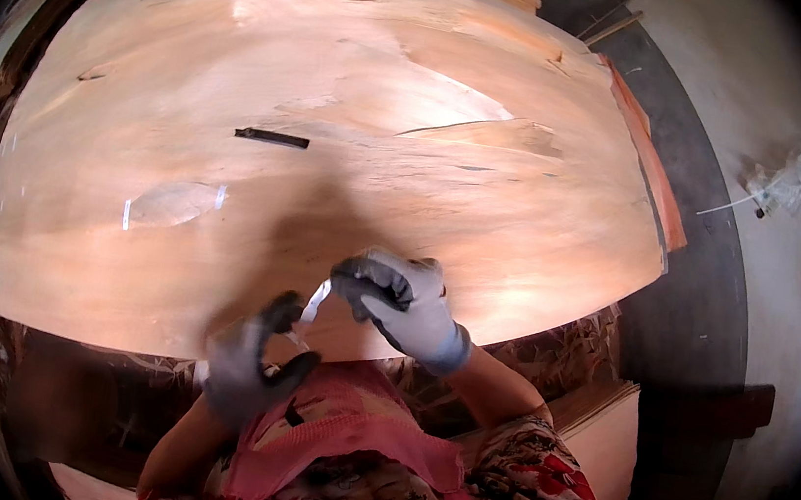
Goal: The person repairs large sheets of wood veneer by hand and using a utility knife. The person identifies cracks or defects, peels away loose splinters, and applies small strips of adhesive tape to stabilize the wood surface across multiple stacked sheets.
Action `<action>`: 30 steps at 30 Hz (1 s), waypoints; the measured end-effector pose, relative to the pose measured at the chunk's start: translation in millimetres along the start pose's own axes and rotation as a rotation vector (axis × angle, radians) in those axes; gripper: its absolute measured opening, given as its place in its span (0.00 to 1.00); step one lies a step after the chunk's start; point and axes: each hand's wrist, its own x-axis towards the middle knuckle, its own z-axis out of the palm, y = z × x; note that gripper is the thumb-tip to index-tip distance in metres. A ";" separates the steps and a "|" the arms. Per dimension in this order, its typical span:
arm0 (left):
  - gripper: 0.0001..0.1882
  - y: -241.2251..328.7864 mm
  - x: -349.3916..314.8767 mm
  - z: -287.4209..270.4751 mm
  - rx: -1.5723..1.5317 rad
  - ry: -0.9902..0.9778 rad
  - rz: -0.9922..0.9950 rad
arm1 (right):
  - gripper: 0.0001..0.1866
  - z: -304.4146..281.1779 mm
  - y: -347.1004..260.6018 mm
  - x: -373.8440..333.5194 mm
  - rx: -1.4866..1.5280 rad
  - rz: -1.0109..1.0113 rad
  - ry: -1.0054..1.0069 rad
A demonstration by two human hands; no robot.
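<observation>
Both hands wear pale gloves with dark grey palms and fingers, above the near edge of a large wood veneer sheet (139, 289). My right hand (405, 300) is closed, its fingertips pinching a short white strip of tape (316, 302) that hangs down to the left. Close by on the left, my left hand (249, 361) is slightly blurred, with its thumb and fingers spread apart around the area just below the tape. A thin pale piece shows between them, but I cannot tell whether it is part of the same strip.
A dark, narrow bar (272, 138) lies on the veneer. Left of it is an oval patch (174, 202) with a white tape strip at each end. Torn veneer (493, 134) lifts farther back. Clear plastic (788, 186) lies on the floor at right; veneer scraps (557, 352) sit beneath the near edge.
</observation>
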 end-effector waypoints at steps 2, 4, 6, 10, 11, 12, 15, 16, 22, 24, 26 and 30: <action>0.28 -4.3 -0.5 -11.0 -0.384 0.151 -0.107 | 0.08 -8.6 -15.5 -5.3 -0.070 -0.108 -0.148; 0.35 17.9 24.6 -21.6 -0.423 0.186 -0.045 | 0.08 -13.0 -16.4 -10.2 -0.172 -0.375 -0.256; 0.42 14.8 29.1 -17.9 -0.396 0.001 -0.023 | 0.09 -9.9 -33.9 -10.2 -0.164 -0.404 -0.327; 0.21 18.2 30.4 -21.2 -0.578 -0.294 -0.006 | 0.08 -9.4 -40.5 5.1 -0.059 -0.439 -0.312; 0.23 16.4 24.6 -23.4 -0.611 -0.299 -0.130 | 0.08 -11.7 -39.4 7.5 -0.037 -0.420 -0.294; 0.25 15.0 13.5 -24.8 -0.634 -0.296 -0.273 | 0.08 -12.3 -34.5 8.5 0.007 -0.398 -0.284; 0.21 20.0 23.1 -13.6 -0.989 -0.163 -0.248 | 0.11 -20.3 -32.6 18.5 -0.013 -0.117 -0.311; 0.22 22.0 24.1 -13.3 -1.065 -0.130 -0.309 | 0.10 -16.8 -27.4 23.4 0.024 -0.097 -0.286; 0.30 -4.2 13.1 -44.3 -1.182 -0.113 -0.401 | 0.08 -4.7 0.5 62.9 0.284 0.140 -0.173; 0.27 -15.1 -2.9 -71.9 -0.960 0.080 -0.403 | 0.08 -6.7 32.8 86.5 0.240 0.141 0.004; 0.22 -24.7 -19.5 -98.2 -0.845 0.480 -0.420 | 0.09 -19.0 82.4 107.5 0.118 0.079 0.107; 0.15 -72.9 -121.1 -213.3 -0.402 0.810 -0.296 | 0.13 -5.5 133.0 153.1 -0.440 0.038 0.088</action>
